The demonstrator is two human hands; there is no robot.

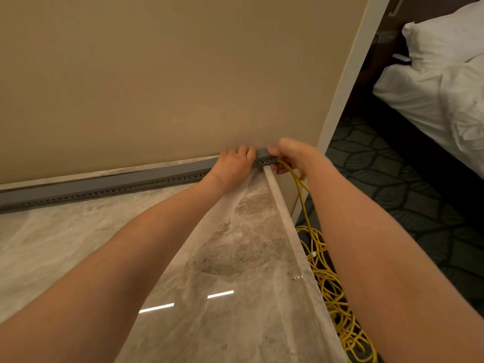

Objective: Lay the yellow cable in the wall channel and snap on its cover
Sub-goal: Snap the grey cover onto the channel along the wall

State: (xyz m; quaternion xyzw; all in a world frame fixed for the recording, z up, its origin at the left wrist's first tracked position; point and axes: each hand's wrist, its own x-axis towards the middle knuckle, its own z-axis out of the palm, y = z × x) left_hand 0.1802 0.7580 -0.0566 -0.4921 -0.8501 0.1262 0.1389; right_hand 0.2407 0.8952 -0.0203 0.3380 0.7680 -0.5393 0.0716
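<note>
A long grey slotted wall channel (104,186) runs along the foot of the beige wall, from the left edge to the wall's right corner. My left hand (233,163) grips the channel near its right end, fingers curled over the top. My right hand (290,155) holds the very end of the channel, where the yellow cable (303,195) comes out. The cable drops from that hand to a loose tangled pile (337,305) on the floor at the lower right. I cannot tell whether the grey top face is a separate cover.
Glossy marble floor (78,244) lies below the channel, with a raised marble threshold strip (296,239) running down the right. Beyond it are dark patterned carpet (408,184), a white door frame (348,79) and a bed with white linen (445,82).
</note>
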